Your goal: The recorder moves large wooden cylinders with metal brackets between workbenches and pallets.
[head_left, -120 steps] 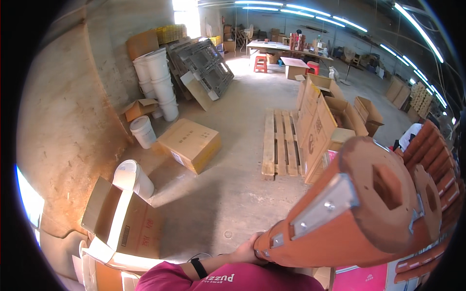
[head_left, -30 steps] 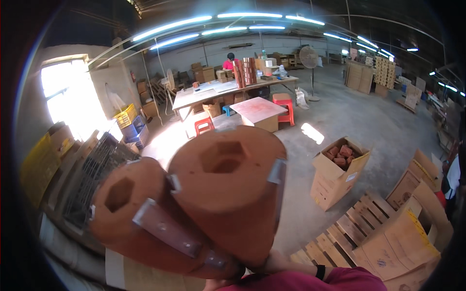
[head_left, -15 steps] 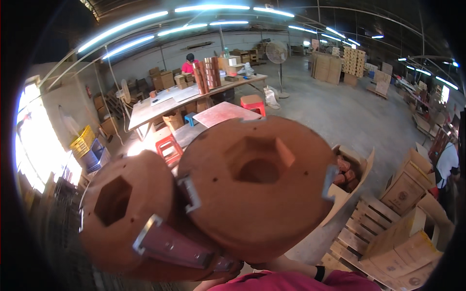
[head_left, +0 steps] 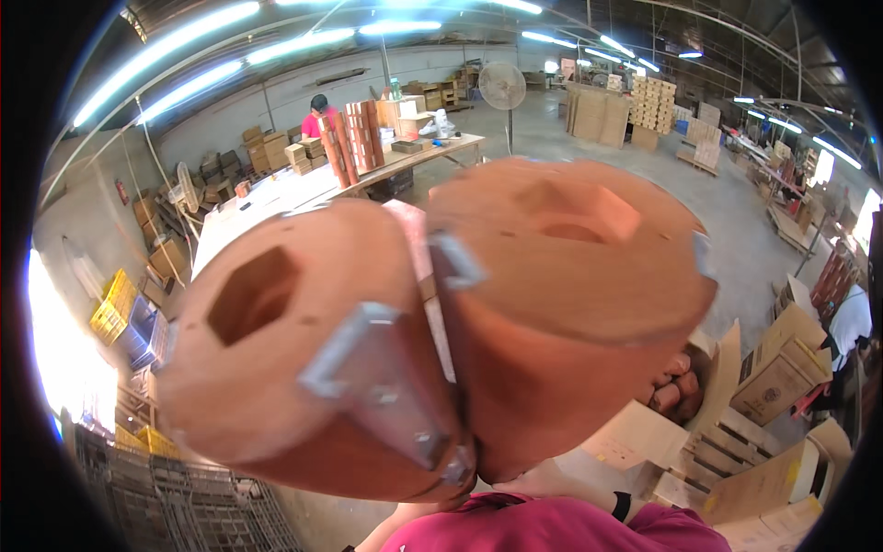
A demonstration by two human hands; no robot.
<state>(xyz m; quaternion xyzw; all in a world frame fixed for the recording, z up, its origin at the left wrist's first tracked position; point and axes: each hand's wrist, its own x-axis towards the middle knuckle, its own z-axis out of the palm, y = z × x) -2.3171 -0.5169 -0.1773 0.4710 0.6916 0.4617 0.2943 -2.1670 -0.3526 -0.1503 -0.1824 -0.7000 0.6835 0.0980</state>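
Two thick reddish-brown cylinders, narrowing toward their lower ends, rise close in front of me. The left cylinder [head_left: 276, 368] has a hexagonal hole in its top and a metal-edged plate on its side. A similar hole and silvery metal clips mark the larger right cylinder [head_left: 570, 368]. Their lower ends meet at my chest. My left hand [head_left: 451, 502] is under the left cylinder's lower end, and my right hand [head_left: 515, 482] holds the right one's lower end. Both hands look closed around them, though most of the fingers are hidden.
Beyond the cylinders is a long worktable [head_left: 441, 155] with brown slotted columns [head_left: 363, 136] and a person [head_left: 317, 118] behind it. An open carton [head_left: 727, 377] of brown pieces stands at right, near a wooden pallet [head_left: 727, 451] and more cartons [head_left: 782, 359]. Wire racks [head_left: 184, 488] lie lower left.
Both cylinders have shifted right and up in view, and more of their sides shows. The background has slid left as my view turned. Both hands still hold them.
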